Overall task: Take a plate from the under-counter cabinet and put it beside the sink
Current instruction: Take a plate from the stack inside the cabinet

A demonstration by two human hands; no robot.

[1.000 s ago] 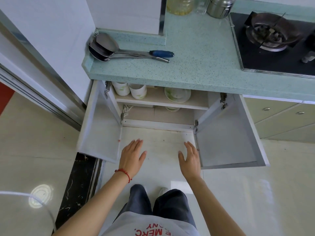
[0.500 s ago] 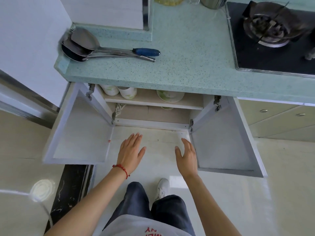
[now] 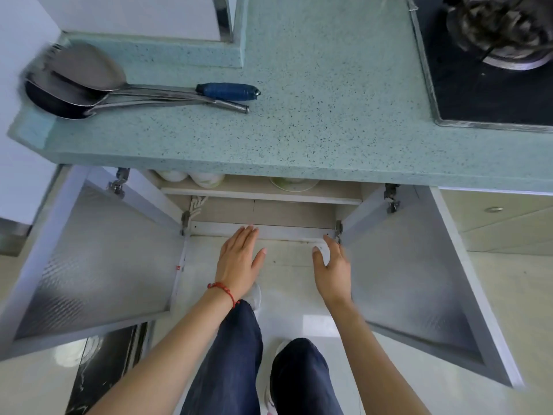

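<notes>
Head view: left hand point(image 3: 239, 262) and right hand point(image 3: 332, 268) splayed flat (empty) before round plate point(image 3: 294, 184).

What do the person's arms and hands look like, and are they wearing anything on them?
Both forearms are bare, with no sleeves in view. The left hand has a thin red cord bracelet at the wrist. The right hand wears nothing: no gloves, rings or watch visible.

Beyond my left hand point(image 3: 239, 262) the plate point(image 3: 294, 184) sits on the cabinet shelf point(image 3: 260, 196), cups point(image 3: 206, 178) to its left.
</notes>
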